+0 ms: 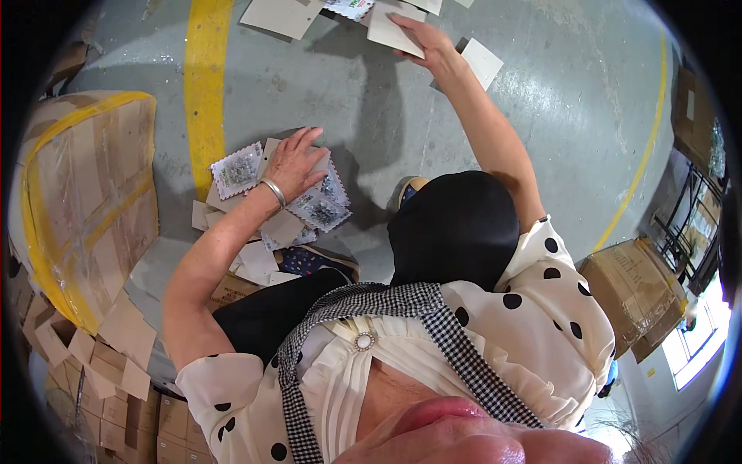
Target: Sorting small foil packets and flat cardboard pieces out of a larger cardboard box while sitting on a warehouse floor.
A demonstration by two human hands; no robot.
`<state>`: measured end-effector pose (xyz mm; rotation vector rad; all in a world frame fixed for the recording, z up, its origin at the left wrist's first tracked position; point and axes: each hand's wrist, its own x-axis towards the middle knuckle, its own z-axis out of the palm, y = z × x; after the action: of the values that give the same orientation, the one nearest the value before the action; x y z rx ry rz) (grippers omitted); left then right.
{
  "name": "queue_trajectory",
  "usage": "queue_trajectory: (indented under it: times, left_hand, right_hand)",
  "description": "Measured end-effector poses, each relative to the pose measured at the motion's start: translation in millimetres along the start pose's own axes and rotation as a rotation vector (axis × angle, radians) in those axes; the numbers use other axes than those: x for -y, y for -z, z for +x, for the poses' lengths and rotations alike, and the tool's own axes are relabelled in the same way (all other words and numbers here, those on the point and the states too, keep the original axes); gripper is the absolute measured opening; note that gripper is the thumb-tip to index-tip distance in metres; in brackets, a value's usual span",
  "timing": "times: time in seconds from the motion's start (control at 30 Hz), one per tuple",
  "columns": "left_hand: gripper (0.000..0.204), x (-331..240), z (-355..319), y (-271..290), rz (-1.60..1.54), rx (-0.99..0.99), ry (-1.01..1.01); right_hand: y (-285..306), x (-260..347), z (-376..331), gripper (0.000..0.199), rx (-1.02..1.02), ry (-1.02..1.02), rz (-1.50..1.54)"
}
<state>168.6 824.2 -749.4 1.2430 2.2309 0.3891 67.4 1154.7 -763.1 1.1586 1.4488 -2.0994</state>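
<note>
At the far side of the floor, my right hand [430,45] is closed on a pale cream card [391,31], thumb on top and fingers beneath. Whether it is one card or a thin stack, I cannot tell. My left hand [297,167] lies with its fingers extended over a loose pile on the floor. A beige card [270,148] shows beside its fingers. Around it are zigzag-edged packets with grey, speckled fronts, one packet [236,171] to the left and another packet [318,209] nearer me. More blank cards [256,260] reach down toward my shoe.
A large taped carton [93,201] stands on the left, with open cardboard boxes [108,363] nearer. Beyond my right hand lie a loose card [481,63] and another card [281,17]. A yellow line [205,85] crosses the grey floor. A carton [634,290] stands at the right.
</note>
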Motion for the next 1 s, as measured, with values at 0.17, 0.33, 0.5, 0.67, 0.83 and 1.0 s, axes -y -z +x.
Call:
queue_trajectory:
  times: [0.17, 0.33, 0.5, 0.67, 0.83, 1.0]
  left_hand:
    - [0.044, -2, -6, 2, 0.029, -0.006, 0.003]
    - [0.041, 3, -1, 9, -0.06, -0.061, -0.042]
    - [0.032, 28, 15, 17, -0.855, -0.266, 0.327]
    - [0.041, 17, 26, 27, -0.415, -0.174, 0.147]
    - [0.047, -11, 23, 16, -0.175, -0.034, 0.052]
    - [0.045, -8, 15, 9, -0.112, -0.029, 0.01]
  right_hand:
    - [56, -23, -39, 0.033, 0.037, 0.026, 0.053]
    - [107, -36, -84, 0.04, 0.076, 0.016, -0.103]
    - [33, -89, -141, 0.061, 0.103, -0.223, -0.754]
    - [55, -61, -93, 0.074, 0.055, 0.56, -0.934]
    - [145, -14, -54, 0.072, -0.608, 0.693, -1.616]
    - [149, -14, -39, 0.065, 0.192, 0.301, -0.478]
